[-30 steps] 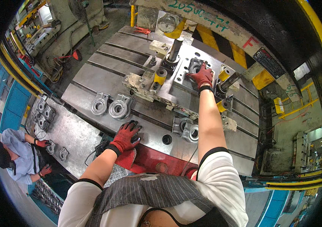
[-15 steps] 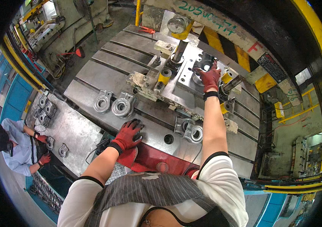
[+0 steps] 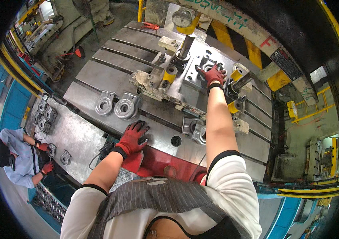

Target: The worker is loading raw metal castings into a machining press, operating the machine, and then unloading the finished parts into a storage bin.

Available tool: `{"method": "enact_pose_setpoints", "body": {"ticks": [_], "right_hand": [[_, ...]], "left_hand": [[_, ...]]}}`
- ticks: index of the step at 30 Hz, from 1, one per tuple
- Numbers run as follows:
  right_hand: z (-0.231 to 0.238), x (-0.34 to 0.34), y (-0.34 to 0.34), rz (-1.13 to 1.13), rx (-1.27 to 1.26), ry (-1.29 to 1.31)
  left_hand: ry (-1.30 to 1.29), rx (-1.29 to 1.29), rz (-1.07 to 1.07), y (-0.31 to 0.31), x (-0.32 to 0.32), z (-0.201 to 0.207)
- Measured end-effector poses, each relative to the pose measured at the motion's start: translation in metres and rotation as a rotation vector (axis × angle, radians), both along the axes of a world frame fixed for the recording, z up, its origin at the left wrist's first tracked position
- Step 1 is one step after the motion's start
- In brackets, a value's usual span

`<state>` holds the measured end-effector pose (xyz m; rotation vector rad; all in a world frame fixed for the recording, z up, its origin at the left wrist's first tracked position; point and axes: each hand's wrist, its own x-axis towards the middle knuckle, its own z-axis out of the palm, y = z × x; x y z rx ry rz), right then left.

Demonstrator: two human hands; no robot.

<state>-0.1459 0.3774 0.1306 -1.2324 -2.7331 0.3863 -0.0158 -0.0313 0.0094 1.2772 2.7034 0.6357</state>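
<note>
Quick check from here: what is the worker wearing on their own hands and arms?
Both the left hand and right hand wear red gloves with dark fingertips and black cuffs. The forearms are bare. Short white sleeves have black hems, and a grey striped apron covers the front.

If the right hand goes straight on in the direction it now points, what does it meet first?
Most likely nothing new: the right hand already rests on the round metal part seated in the die plate. Further on stands the yellow-and-black striped frame, though depth is unclear.
</note>
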Motion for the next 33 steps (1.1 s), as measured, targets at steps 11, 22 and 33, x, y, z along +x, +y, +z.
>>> {"method": "enact_pose_setpoints", "body": {"ticks": [11,22,33], "right_hand": [[-0.021,0.008,0.009,0.170,0.104,0.020],[-0.035,0.266,-0.035,0.574,0.030,0.561],[-0.045,0.320,-0.042,0.481,0.108,0.518]], "left_hand": [[0.019,0.044,0.008,0.000,0.001,-0.002],[0.099,0.172,-0.004,-0.001,0.009,-0.008],[0.096,-0.026,0.062,-0.008,0.029,-0.008]]}}
